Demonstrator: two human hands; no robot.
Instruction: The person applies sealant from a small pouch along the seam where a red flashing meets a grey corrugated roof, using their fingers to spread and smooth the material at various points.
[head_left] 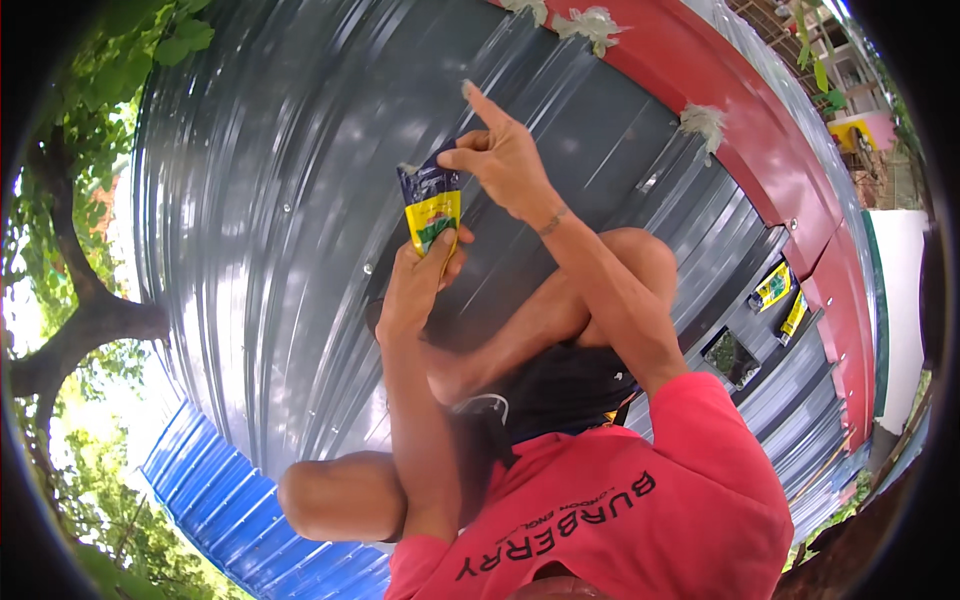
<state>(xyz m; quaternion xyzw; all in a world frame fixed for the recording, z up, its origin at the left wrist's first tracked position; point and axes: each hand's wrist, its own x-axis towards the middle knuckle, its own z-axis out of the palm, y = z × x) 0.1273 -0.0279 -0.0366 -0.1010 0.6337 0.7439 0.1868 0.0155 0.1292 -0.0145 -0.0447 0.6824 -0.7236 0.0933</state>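
Observation:
A dark blue and yellow pouch (432, 205) is held upright in front of me, with a grey smear along its torn-looking top edge. Around its lower end, my left hand (425, 275) is closed, thumb across the yellow front. My right hand (508, 168) pinches the pouch's upper right corner between thumb and curled fingers. Its index finger points up and away, grey paste on the tip. Below both hands is the dark grey corrugated metal roof (300, 200), where I sit with bent legs.
Two similar yellow packets (773, 286) lie on the roof at the right, near a dark square piece (732, 358). A red metal ridge strip (725, 130) curves past, with grey paste patches (590, 28) along its edge. Tree branches (80, 290) and a blue roof (220, 500) border the left.

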